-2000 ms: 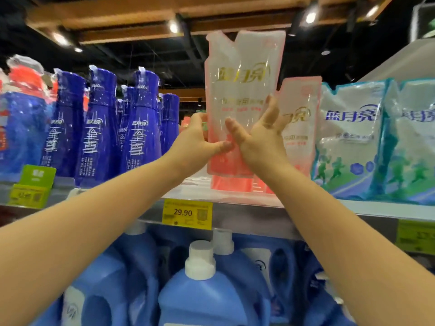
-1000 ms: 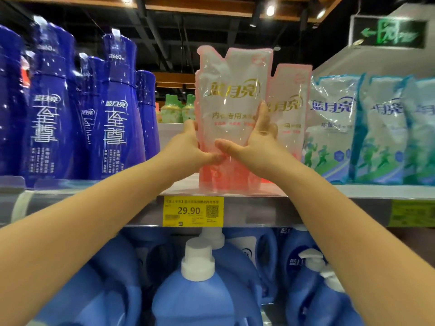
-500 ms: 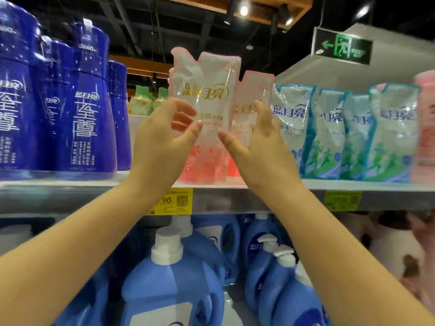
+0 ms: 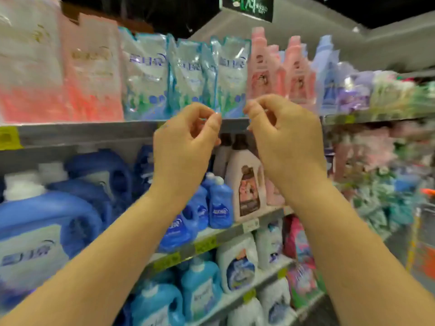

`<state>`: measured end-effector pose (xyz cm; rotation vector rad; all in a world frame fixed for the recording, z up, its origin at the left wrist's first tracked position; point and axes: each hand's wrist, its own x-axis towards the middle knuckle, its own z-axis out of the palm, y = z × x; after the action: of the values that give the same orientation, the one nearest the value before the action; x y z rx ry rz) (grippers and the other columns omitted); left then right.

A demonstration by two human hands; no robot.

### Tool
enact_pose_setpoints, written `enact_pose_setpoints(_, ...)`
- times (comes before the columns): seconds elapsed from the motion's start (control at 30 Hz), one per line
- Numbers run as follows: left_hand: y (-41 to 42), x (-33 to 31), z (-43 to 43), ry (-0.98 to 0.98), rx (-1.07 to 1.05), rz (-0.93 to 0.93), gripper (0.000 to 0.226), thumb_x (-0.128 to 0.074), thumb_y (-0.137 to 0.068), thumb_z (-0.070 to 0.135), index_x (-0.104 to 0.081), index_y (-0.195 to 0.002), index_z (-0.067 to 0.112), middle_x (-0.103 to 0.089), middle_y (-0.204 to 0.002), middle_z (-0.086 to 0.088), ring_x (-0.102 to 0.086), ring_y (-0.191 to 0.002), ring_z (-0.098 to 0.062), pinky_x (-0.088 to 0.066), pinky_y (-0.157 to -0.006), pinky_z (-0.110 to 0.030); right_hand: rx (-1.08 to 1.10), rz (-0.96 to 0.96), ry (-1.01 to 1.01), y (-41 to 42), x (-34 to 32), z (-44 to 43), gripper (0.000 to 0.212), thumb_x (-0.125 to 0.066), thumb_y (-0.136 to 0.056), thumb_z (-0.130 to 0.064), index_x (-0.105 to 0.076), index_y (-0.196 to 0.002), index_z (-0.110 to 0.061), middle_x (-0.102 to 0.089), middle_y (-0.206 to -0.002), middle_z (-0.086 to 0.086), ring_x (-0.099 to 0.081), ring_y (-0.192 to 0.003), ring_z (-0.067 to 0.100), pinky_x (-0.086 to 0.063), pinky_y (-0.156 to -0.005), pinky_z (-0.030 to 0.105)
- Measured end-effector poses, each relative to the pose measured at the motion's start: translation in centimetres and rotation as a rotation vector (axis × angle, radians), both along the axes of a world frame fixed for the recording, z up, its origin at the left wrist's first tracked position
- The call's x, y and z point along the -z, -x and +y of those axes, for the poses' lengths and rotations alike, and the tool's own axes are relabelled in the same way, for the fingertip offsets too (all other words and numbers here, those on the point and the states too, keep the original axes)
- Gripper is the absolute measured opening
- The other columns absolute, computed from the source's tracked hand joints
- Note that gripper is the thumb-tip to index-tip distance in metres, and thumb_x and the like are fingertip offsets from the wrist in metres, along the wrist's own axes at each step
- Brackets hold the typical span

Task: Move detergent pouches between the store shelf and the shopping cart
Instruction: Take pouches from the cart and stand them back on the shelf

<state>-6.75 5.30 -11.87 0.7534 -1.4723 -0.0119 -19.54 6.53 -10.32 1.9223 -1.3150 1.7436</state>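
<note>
Left hand (image 4: 186, 149), right hand (image 4: 288, 142): fingers (image 4: 255, 109) loosely curled, grasping nothing, level with grey metal shelf edge (image 4: 94, 132).

Blue-and-white glossy plastic pouch (image 4: 231, 74) upright on that edge, long axis vertical, just above and behind fingers, between both hands.

Pink-and-white plastic pouches (image 4: 91, 67) far left along same edge.

Judgement: short upward reach required.

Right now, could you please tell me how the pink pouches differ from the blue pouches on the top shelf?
The pink pouches fade to red at the bottom and carry gold lettering; the blue pouches are pale with blue edges and blue lettering. The pink pouches stand left of the blue pouches and reach higher in view. Both rows stand upright on the top shelf.
</note>
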Motion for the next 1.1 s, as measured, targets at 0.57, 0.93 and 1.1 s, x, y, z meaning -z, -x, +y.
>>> enact_pose_setpoints(0.57,49.5,19.5,-2.8,-0.634,0.857,-0.103,0.023,-0.061,-0.083,0.012,-0.056,-0.064,0.025,-0.058,-0.056,0.002,-0.054,-0.057,-0.003,-0.046,-0.063,-0.025,0.800,-0.366,-0.475,42.9,20.8,5.2,0.026,-0.047,-0.094,-0.027,-0.065,-0.079,-0.016,-0.065,-0.073,0.001,-0.057,-0.072,0.023,-0.044,-0.066,0.039)
enact_pose_setpoints(0.93,70.3,30.5,-12.9,-0.946,0.871,-0.341,0.024,-0.059,-0.084,0.017,-0.053,-0.064,0.028,-0.057,-0.061,-0.003,-0.058,-0.067,-0.024,-0.041,-0.063,-0.031,1.003,-0.710,-0.827,62.7,31.7,-1.3,0.020,-0.049,-0.093,-0.026,-0.066,-0.098,-0.018,-0.067,-0.089,-0.002,-0.057,-0.085,0.019,-0.033,-0.068,0.028)
enact_pose_setpoints(1.1,77.5,37.7,-16.6,-1.046,0.804,-0.528,0.017,-0.056,-0.086,0.016,-0.057,-0.072,0.026,-0.058,-0.062,0.005,-0.054,-0.065,-0.017,-0.035,-0.064,-0.030,1.023,-0.921,-0.997,70.8,40.7,-4.8,0.033,-0.048,-0.094,-0.023,-0.054,-0.125,-0.014,-0.062,-0.120,0.012,-0.056,-0.110,0.030,-0.040,-0.085,0.032)
